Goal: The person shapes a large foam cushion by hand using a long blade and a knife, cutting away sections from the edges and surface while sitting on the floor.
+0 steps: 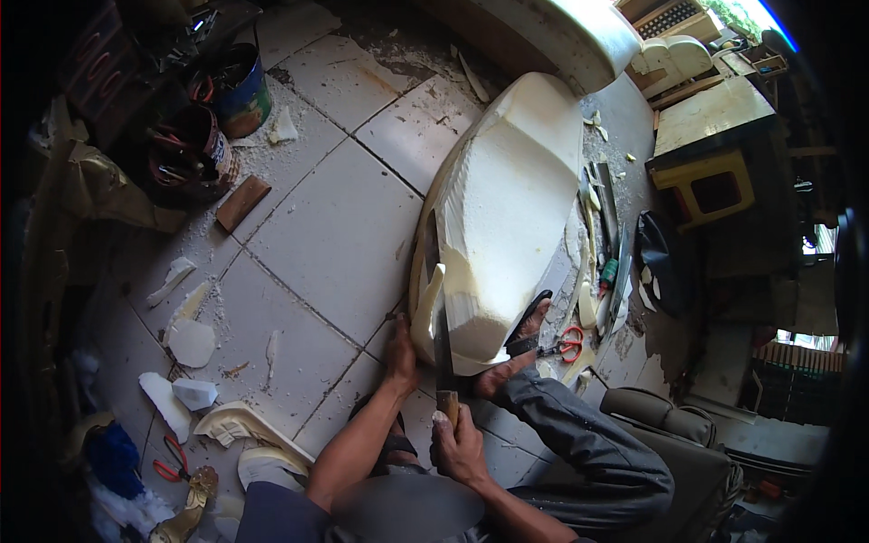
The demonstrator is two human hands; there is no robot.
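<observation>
A large cream foam block [507, 208], carved into a rounded seat shape, lies on the tiled floor in front of me. My right hand [457, 443] grips the wooden handle of a long knife [442, 335] whose blade stands against the block's near left side. A thin foam strip [427, 303] curls away beside the blade. My left hand [400, 348] presses on the block's lower left edge, next to that strip. My foot in a black sandal [520, 348] rests against the block's near end.
Red-handled scissors [566, 344] lie right of my foot; another pair [167, 463] lies at lower left. Foam offcuts [190, 344] litter the tiles on the left. Tins [240, 90] with tools stand at upper left. More blades [608, 217] lie right of the block.
</observation>
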